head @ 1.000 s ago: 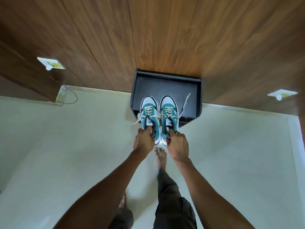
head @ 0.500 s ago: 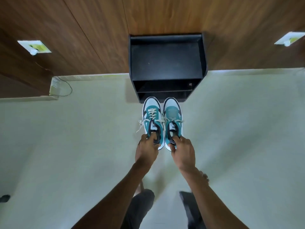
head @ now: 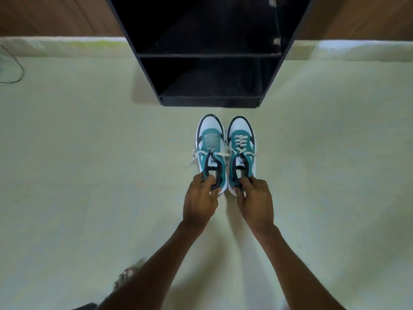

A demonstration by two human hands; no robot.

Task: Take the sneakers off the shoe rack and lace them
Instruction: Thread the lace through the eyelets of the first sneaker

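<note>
Far left, against the floor's far edge: a thin dark cable [head: 15, 70] looping on the pale green floor [head: 89, 175], below the wood-panelled wall [head: 44, 16].

Towards the middle, at the bottom: a bare foot [head: 127, 276], blurred, beside the left forearm.

Left hand [head: 200, 198] closed on the heel collar of the left sneaker [head: 211, 151], fingers [head: 209, 181] hooked over the dark rim, thumb side tucked toward the inside edge. Sneaker teal, white and black, toe pointing away toward the shoe rack [head: 207, 63], heel under the hand. Upper eyelets unlaced, teal tongue bare; loose off-white lace [head: 196, 156] lying across the throat, one end trailing out to the left over the floor.

Just beside it, almost touching along the inner edges: the right sneaker [head: 241, 148], same colours, toe likewise toward the rack, off-white lacing crossing the tongue in several rows. Right hand [head: 256, 198] gripping its heel collar, fingers curled into the opening.

Both sneakers clear of the rack, near its open front edge and well within reach; cannot tell whether the soles rest on the floor or hang just above it.

Above them: the black rack, open-fronted, standing against the wall, one shelf board across its middle, dark inside.
</note>
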